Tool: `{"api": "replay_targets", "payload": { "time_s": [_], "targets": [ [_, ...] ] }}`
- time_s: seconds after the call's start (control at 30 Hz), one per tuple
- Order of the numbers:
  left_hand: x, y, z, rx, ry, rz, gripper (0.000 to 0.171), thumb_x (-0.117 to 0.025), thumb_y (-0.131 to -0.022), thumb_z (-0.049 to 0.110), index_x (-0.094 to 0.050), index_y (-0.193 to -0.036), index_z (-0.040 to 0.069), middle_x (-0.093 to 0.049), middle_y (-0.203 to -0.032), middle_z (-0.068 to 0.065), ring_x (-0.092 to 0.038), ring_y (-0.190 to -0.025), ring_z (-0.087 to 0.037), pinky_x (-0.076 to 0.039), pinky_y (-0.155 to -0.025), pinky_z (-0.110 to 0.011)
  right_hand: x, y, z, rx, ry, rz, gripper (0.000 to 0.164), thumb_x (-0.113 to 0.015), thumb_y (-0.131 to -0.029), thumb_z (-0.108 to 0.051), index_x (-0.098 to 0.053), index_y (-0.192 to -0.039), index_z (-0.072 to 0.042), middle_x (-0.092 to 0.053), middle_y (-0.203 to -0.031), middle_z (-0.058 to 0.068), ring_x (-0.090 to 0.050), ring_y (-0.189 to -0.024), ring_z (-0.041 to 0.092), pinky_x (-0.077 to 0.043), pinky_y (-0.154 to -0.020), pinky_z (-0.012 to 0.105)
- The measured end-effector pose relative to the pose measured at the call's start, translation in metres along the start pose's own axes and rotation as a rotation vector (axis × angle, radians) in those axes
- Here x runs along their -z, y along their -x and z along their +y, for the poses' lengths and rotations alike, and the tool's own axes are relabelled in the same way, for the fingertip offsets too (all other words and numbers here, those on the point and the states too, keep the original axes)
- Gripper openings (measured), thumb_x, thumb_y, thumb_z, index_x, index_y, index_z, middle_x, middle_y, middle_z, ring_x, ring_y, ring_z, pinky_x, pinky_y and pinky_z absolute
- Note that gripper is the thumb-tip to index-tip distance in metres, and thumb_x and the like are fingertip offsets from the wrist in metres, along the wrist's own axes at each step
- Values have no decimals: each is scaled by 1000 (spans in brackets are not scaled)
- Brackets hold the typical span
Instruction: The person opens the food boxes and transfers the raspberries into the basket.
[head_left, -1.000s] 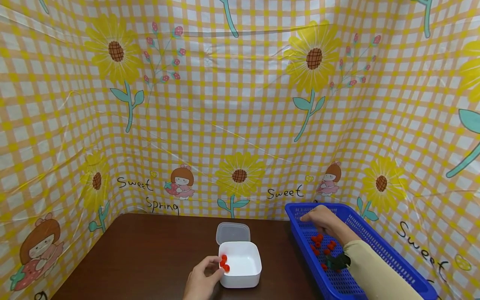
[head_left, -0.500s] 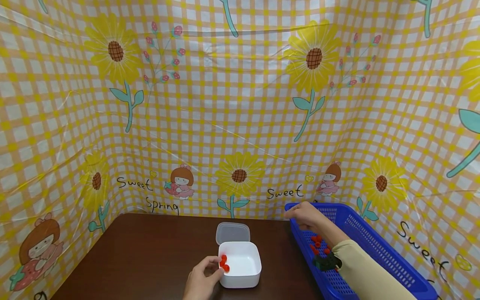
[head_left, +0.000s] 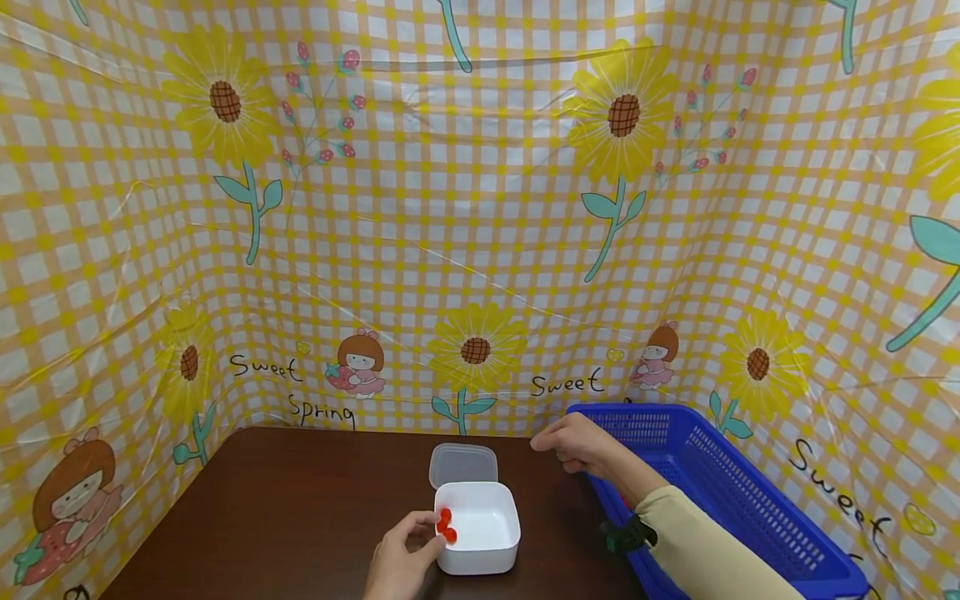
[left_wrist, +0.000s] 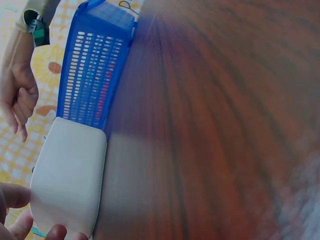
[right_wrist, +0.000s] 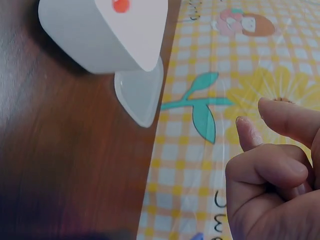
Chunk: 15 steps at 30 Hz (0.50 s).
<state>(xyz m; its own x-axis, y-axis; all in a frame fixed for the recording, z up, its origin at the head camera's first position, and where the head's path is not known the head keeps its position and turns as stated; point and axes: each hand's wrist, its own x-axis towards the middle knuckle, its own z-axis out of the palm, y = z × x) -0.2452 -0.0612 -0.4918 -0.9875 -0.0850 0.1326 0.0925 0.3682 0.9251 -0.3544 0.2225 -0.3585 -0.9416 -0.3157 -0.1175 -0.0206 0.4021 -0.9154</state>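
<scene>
My left hand (head_left: 405, 553) holds the left side of a white, square plastic box (head_left: 491, 560); in the left wrist view its thumb and fingertips sit against the edges of the box. Several small, shiny red rounded pieces (head_left: 447, 533) lie inside the box along its left wall. My right hand (head_left: 581, 443) is above the table, just left of the blue basket's far left corner. In the right wrist view, its thumb and index finger reach out with a gap between them, and nothing shows there. The other fingers bend toward the palm.
A translucent lid (head_left: 463, 463) lies behind the white box. The long blue perforated basket (head_left: 757, 500) stands at the right, partly hidden by my right sleeve (head_left: 708, 546). A checked, flower-printed cloth (head_left: 480, 250) encloses the brown table (head_left: 300, 508) at the back and sides.
My right hand has risen out of the blue basket and moved left past its rim toward the white box. My left hand has kept its place on the box.
</scene>
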Motion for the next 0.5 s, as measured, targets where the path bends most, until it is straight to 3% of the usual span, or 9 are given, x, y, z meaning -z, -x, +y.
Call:
{"api": "replay_targets", "payload": {
  "time_s": [0.17, 0.37, 0.5],
  "targets": [
    [0, 0, -1, 10, 2, -1, 29, -76, -87, 23, -70, -114, 16, -69, -96, 0, -64, -86, -15, -46, -70, -35, -12, -4, -1, 16, -2, -43, 14, -69, -92, -10, -71, -90, 4, -22, -53, -8, -13, -49, 8, -22, -45, 23],
    [0, -1, -2, 8, -5, 0, 27, -76, -87, 23, -71, -112, 16, -69, -96, 0, -64, -84, -15, -47, -70, -34, -27, -8, -2, 12, -26, -64, 26, -68, -92, -9, -70, -110, 9, -21, -53, -8, -13, -49, 7, -22, -46, 22],
    [-1, -1, -2, 8, 0, 0, 25, -76, -86, 22, -71, -111, 17, -69, -96, 0, -63, -83, -14, -47, -72, -35, -39, -9, -3, 4, -36, -77, 28, -67, -93, -8, -68, -114, 10, -21, -54, -8, -15, -49, 7, -23, -47, 22]
  ]
}}
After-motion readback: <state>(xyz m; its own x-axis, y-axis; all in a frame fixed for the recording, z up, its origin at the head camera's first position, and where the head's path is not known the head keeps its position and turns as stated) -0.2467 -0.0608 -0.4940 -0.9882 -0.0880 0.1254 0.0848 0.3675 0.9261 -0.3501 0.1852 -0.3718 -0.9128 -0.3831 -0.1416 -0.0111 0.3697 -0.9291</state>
